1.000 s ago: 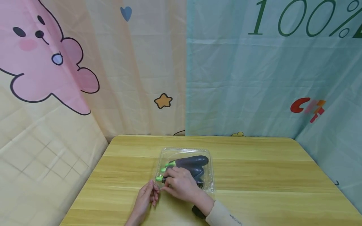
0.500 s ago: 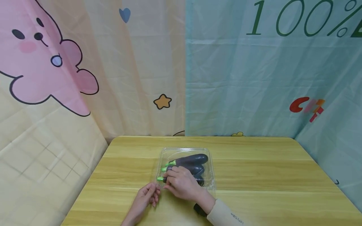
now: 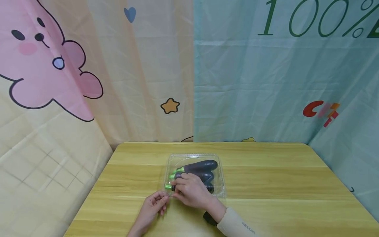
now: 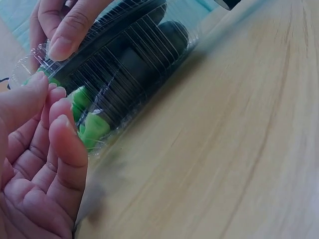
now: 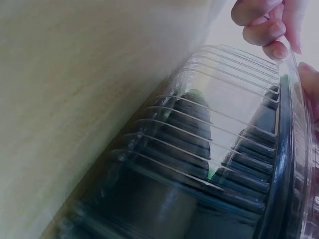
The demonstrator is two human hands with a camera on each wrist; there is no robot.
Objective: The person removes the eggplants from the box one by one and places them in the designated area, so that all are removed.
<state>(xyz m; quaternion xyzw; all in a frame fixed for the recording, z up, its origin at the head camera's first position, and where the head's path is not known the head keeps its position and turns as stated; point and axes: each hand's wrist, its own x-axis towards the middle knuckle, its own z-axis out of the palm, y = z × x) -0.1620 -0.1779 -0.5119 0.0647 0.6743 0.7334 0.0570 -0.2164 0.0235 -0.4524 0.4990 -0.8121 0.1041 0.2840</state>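
A clear plastic container [image 3: 220,192] with ribbed sides holds several dark purple eggplants [image 3: 201,166] with green stems, lying side by side. At its front left corner my left hand [image 3: 151,209] pinches the rim between thumb and fingertips; in the left wrist view the left hand [image 4: 40,169] has its other fingers loosely curled. My right hand [image 3: 192,192] lies over the near side, its bent fingers and thumb at the rim beside the left fingertips, covering part of the nearest eggplant. In the right wrist view the container [image 5: 239,104] shows its ribbed wall close up.
A wooden table [image 3: 266,171] lies under the container. A small black object [image 3: 209,218] shows beside the right wrist. Behind the table hang printed curtains [image 3: 251,82], one beige and one teal, and more cloth falls at both sides.
The container's near edge and the eggplants have shifted slightly in the view. My left fingertips have moved a little right, closer to the right hand, and now pinch the corner.
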